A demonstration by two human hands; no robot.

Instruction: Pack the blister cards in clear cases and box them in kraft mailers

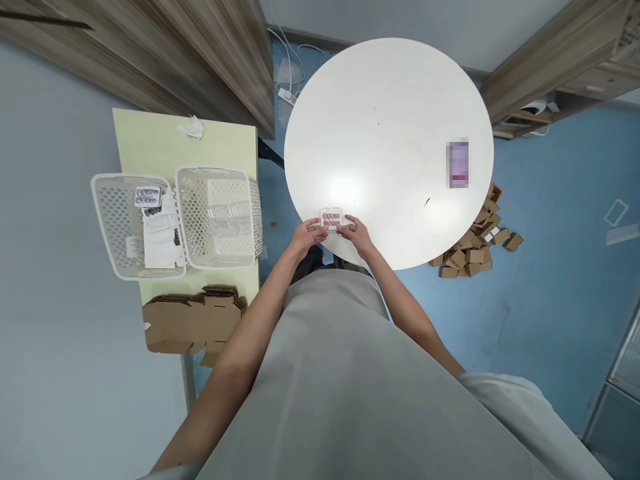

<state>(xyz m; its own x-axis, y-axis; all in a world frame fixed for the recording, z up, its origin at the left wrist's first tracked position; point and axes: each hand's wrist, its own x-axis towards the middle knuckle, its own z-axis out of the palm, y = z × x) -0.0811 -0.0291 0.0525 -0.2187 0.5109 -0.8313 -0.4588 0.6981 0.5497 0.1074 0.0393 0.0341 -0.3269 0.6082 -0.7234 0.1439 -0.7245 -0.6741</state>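
At the near edge of the round white table (395, 87), I hold a small white pack (332, 218) with two rows of small reddish-pink oval pieces in it. What these pieces are is too small to tell. The fingers of my left hand (307, 236) grip the pack's left side. On the opposite side, my right hand (357, 233) has its thumb and fingers against the right edge and near corner. The pack lies face up, at or just above the tabletop.
A blurred purple item (459, 163) lies on the table's right. Left, a pale side table (150, 137) bears a basket of packs (107, 220), a basket with clear plastic pieces (255, 223) and flat cardboard (195, 323). Small brown boxes (473, 253) are piled on the floor at right.
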